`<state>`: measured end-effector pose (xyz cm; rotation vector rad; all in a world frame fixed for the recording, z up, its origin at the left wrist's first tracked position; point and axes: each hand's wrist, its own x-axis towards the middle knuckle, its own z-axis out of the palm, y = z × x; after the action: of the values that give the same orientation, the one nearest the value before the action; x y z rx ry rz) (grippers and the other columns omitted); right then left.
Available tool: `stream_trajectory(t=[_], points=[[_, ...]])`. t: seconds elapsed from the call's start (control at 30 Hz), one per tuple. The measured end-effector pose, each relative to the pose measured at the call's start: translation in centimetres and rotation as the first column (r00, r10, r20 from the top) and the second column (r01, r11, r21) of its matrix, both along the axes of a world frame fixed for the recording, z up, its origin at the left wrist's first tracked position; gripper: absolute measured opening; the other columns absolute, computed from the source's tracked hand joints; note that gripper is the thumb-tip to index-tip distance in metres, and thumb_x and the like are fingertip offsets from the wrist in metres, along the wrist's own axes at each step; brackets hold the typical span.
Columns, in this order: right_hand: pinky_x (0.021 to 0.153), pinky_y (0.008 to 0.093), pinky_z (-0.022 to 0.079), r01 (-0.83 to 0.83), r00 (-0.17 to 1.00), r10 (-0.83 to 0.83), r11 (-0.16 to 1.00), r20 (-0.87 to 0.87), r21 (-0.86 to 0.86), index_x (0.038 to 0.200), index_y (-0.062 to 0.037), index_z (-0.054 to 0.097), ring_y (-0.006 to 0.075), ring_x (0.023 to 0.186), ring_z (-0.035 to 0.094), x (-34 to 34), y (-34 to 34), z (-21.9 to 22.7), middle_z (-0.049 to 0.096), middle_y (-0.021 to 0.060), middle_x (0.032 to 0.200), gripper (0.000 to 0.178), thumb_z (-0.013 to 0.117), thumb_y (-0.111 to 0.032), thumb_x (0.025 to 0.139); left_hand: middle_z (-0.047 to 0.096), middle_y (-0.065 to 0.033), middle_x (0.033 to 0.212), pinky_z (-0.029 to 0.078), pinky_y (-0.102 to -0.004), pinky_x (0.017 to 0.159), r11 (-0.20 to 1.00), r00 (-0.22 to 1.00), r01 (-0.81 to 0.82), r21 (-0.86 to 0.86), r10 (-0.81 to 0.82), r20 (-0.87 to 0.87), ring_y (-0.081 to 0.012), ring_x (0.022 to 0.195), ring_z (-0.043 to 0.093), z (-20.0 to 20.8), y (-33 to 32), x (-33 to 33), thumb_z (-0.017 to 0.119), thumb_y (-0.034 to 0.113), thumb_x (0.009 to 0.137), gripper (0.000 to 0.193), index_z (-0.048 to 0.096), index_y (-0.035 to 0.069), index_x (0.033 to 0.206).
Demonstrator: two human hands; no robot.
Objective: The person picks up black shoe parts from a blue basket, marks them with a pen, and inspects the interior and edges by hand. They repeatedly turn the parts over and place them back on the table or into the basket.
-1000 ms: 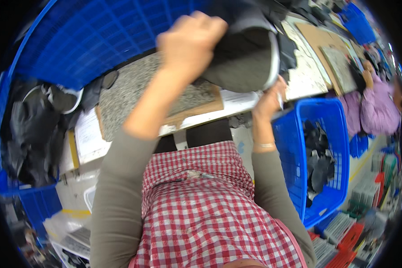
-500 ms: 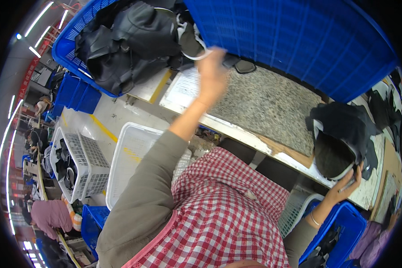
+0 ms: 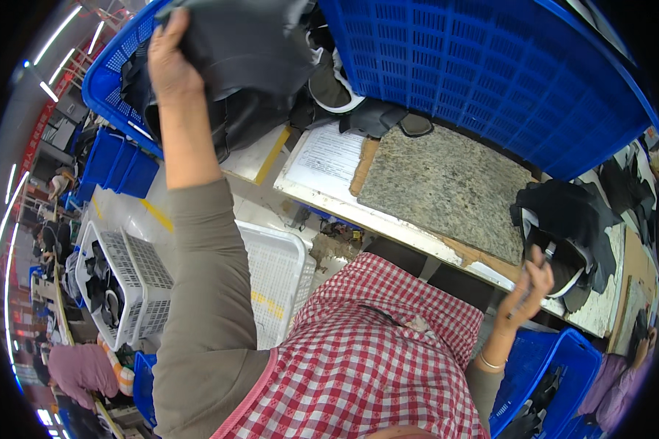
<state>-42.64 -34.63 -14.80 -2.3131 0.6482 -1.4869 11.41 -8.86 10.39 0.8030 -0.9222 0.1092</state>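
Black piece in pinch of left grip over blue basket of dark pieces; right grip unclear

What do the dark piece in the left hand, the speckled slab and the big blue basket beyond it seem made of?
Dark piece in the left hand: probably leather or imitation leather, smooth with a soft sheen.
Speckled slab: perhaps stone, matt and mottled grey, though a patterned board is possible.
Blue basket: likely moulded plastic, slightly glossy, with regular slots.
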Motion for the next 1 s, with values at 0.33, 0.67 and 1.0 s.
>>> stream_trajectory(t=[0.33,0.67,1.0], points=[[0.116,0.0429,0.036,-0.398,0.914,0.369,0.899,0.171,0.182,0.118,-0.0043,0.066,0.0308,0.125,0.061,7.1,1.9,4.3,0.071,0.0214,0.132,0.024,0.066,-0.015,0.096,0.072,-0.008,0.112,0.053,-0.0356,0.092,0.549,0.887,0.39,0.739,-0.44,-0.141,-0.0205,0.105,0.066,-11.4,-8.2,-6.2,0.065,0.025,0.1,0.039,0.064,-0.003,0.128],[0.105,0.0349,0.049,-0.522,0.829,0.531,0.621,0.177,0.584,0.135,-0.001,0.061,0.0234,0.122,0.064,6.7,-0.7,-4.6,0.067,0.0178,0.135,0.049,0.05,-0.042,0.111,0.062,-0.0069,0.1,0.05,-0.0398,0.078,0.743,0.529,-0.431,0.512,-0.251,0.811,-0.0275,0.093,0.062,-24.6,-12.5,-27.9,0.079,0.015,0.078,0.035,0.066,0.011,0.111],[0.063,0.0221,0.042,-0.4,0.835,0.539,0.46,0.108,0.793,0.098,-0.0024,0.067,0.0046,0.069,0.054,11.3,-1.7,-3.1,0.063,-0.0023,0.077,0.019,0.064,-0.02,0.105,0.064,-0.0083,0.111,0.053,-0.0443,0.086,0.444,0.905,-0.258,0.858,-0.199,0.375,-0.034,0.106,0.065,-30.7,-15.6,-22.3,0.072,0.025,0.095,0.028,0.069,0.009,0.118]])
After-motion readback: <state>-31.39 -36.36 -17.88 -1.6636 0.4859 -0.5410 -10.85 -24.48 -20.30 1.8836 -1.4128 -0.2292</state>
